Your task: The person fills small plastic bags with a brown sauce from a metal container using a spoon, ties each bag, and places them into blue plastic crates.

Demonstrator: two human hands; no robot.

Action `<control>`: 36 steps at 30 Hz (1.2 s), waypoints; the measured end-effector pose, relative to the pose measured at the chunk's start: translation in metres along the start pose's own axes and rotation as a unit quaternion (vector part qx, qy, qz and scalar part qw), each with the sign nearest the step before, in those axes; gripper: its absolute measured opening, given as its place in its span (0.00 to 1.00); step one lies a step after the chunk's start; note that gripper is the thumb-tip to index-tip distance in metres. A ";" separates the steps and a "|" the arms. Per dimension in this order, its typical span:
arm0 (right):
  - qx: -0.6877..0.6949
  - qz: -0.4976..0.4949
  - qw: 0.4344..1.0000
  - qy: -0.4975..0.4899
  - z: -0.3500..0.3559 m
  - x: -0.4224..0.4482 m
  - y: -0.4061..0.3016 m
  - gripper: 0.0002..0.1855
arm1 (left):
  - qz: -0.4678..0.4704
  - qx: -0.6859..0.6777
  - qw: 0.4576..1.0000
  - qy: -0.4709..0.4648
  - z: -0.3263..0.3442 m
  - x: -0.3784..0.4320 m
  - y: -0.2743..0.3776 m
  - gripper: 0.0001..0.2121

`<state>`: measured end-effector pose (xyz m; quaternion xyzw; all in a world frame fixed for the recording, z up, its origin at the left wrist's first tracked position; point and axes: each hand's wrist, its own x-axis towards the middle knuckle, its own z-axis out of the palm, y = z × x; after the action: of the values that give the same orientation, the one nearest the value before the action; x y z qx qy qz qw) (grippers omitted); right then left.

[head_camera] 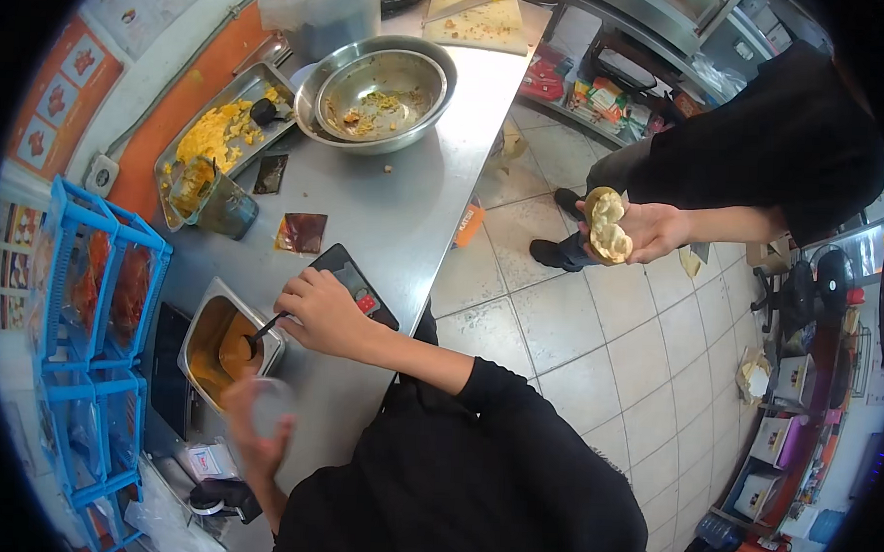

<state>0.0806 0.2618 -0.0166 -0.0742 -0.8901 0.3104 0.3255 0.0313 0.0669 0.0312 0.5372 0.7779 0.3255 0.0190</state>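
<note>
My right hand [327, 316] grips the handle of a black spoon [263, 329], its bowl dipped into orange-brown sauce [235, 345]. The sauce lies in a deep stainless steel food pan [270, 349] on the metal table. Held in my left hand [250, 441] is a small clear plastic cup [274, 405], beside the pan's near end; motion blurs both, so its contents cannot be made out. A smartphone [338, 263] with a lit screen rests just beyond my right hand, partly covered by it. Two small sauce sachets [302, 232] lie farther along the tabletop.
Nested steel bowls [381, 131] and a tray [170, 157] of yellow crumbled food stand farther back. A knife [470, 5] lies on a cutting board [487, 33]. Blue plastic racks [96, 359] line the left. Across the aisle, another person's hand [655, 229] holds split bread [606, 227].
</note>
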 end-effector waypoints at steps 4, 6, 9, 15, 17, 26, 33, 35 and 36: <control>0.064 -0.003 0.983 0.175 -0.036 -0.017 -0.003 0.09 | 0.014 -0.039 0.984 -0.175 0.051 0.011 0.017 0.28; 0.036 0.040 0.964 0.259 -0.058 -0.041 0.005 0.10 | -0.008 0.007 0.954 -0.300 0.078 0.014 0.005 0.31; -0.129 0.171 0.900 0.380 -0.078 -0.098 0.029 0.10 | 0.067 0.177 0.941 -0.282 0.089 0.023 0.003 0.35; -0.194 0.367 0.728 0.545 -0.130 -0.158 0.063 0.29 | 0.167 -0.193 0.909 -0.329 0.140 0.140 0.065 0.37; -0.187 0.309 0.703 0.612 -0.144 -0.156 0.069 0.33 | 0.220 -0.262 0.891 -0.298 0.174 0.178 0.100 0.36; -0.121 0.281 0.732 0.609 -0.165 -0.148 0.085 0.50 | 0.372 -0.282 0.823 -0.324 0.251 0.254 0.182 0.30; -0.155 0.244 0.742 0.604 -0.163 -0.153 0.096 0.50 | 0.328 -0.341 0.832 -0.290 0.239 0.242 0.174 0.26; -0.131 0.217 0.752 0.609 -0.159 -0.149 0.093 0.50 | 0.295 -0.378 0.828 -0.291 0.232 0.237 0.164 0.26; -0.107 0.189 0.758 0.615 -0.158 -0.145 0.089 0.50 | 0.265 -0.414 0.820 -0.292 0.225 0.234 0.160 0.25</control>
<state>0.2852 0.3641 -0.0535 -0.4509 -0.4932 0.1555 0.7275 0.1496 0.4087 0.0131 0.7341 0.3551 0.4374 0.3789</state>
